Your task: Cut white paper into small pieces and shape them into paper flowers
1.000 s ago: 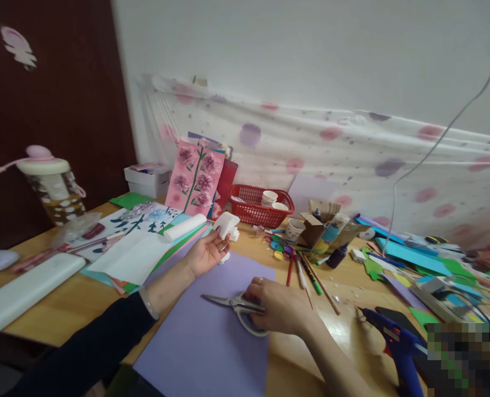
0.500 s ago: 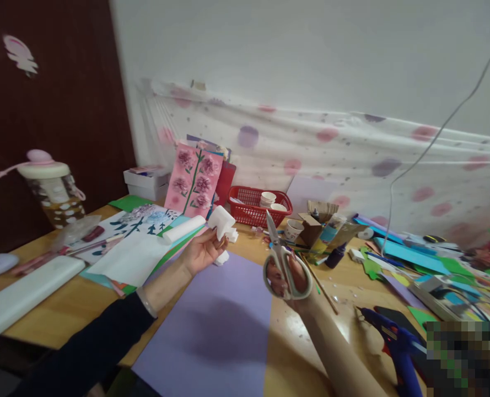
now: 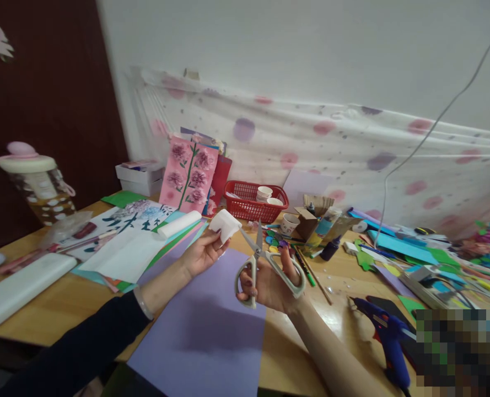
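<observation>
My left hand (image 3: pixel 203 253) pinches a small folded piece of white paper (image 3: pixel 225 223) between thumb and fingers, above the far edge of a purple sheet (image 3: pixel 211 320). In my right hand (image 3: pixel 272 286) is a pair of scissors (image 3: pixel 259 253) with pale handles, thumb in one loop and fingers in the other. The blades are spread apart. The left blade's tip is close to the right edge of the white paper; whether it touches I cannot tell.
Beyond the hands stands a red basket (image 3: pixel 253 207) with paper cups. A blue glue gun (image 3: pixel 387 331) lies at the right, with pencils (image 3: pixel 317 278) nearer the middle. White paper sheets (image 3: pixel 123 256), a long white case (image 3: pixel 25 289) and a drink bottle (image 3: pixel 38 187) occupy the left.
The scissors have gone from closed and upright to spread, and my right hand has moved left toward the white paper. The left hand keeps its hold on the paper.
</observation>
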Motion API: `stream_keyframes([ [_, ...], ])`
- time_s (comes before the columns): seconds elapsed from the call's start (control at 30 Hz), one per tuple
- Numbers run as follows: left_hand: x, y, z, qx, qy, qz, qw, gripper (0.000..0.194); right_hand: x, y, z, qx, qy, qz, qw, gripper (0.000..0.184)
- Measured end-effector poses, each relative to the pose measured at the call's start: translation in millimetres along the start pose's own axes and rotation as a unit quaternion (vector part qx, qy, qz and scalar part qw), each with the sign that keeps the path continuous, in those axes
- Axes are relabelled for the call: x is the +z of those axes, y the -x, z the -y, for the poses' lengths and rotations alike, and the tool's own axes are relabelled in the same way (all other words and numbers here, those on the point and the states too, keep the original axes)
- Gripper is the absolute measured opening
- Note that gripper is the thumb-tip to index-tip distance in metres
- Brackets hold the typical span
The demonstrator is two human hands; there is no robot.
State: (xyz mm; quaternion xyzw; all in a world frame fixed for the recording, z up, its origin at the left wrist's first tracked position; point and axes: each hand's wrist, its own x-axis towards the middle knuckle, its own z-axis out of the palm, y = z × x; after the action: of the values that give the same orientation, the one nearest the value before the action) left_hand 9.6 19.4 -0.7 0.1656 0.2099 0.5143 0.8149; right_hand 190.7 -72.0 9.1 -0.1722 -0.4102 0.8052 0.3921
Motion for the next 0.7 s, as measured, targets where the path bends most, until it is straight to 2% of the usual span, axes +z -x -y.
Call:
stream_keyframes([
  [0.1, 1.6, 2.5, 2.5, -0.003, -0.026, 0.006, 1.000, 0.019, -0.2, 0.4, -1.6, 0.000, 0.017, -0.021, 1.000, 0.069],
  [0.37, 0.3, 8.5, 12.4, 0.004, -0.104, 0.097, 0.990, 0.018, 7.0, -4.0, -0.5, 0.000, 0.006, -0.049, 0.999, 0.067],
  [0.53, -3.7, 3.5, 12.4, 0.035, -0.139, 0.108, 0.984, 0.025, 6.1, -6.9, -1.9, -0.038, -0.010, -0.060, 0.997, 0.062],
  [0.7, -3.1, 0.3, 11.0, 0.093, -0.183, 0.081, 0.975, 0.033, 5.1, -9.1, -6.9, -0.053, -0.006, -0.089, 0.995, 0.053],
])
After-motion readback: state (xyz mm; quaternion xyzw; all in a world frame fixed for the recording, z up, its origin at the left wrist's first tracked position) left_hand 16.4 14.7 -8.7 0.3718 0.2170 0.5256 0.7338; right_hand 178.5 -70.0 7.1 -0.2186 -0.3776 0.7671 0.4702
